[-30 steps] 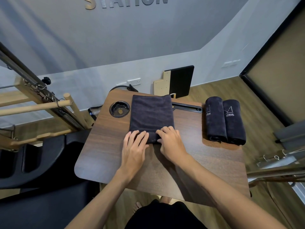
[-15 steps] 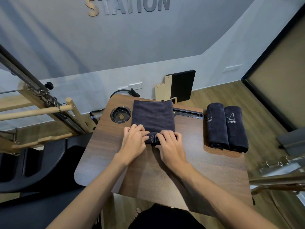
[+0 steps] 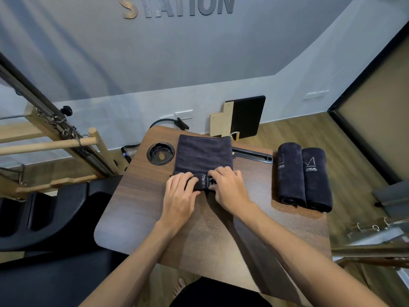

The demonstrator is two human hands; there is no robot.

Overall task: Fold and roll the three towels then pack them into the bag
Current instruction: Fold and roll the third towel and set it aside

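Left hand [image 3: 180, 192] and right hand [image 3: 228, 187] sit side by side on the near end of the dark towel [image 3: 203, 155], fingers curled over a tight roll of cloth and gripping it. White lettering shows on the roll in the gap between the two hands. Beyond the knuckles the rest of the towel lies flat, stretching away toward the far edge of the wooden table [image 3: 137, 209]. Just left of the flat part, a round black cup holder [image 3: 161, 153] is sunk into the tabletop. Off to the right, well apart from the hands, two rolled towels [image 3: 304, 176] lie touching, side by side, near the table's right edge, logos up. Behind the flat towel, a dark slotted bar [image 3: 252, 154] runs along the table.
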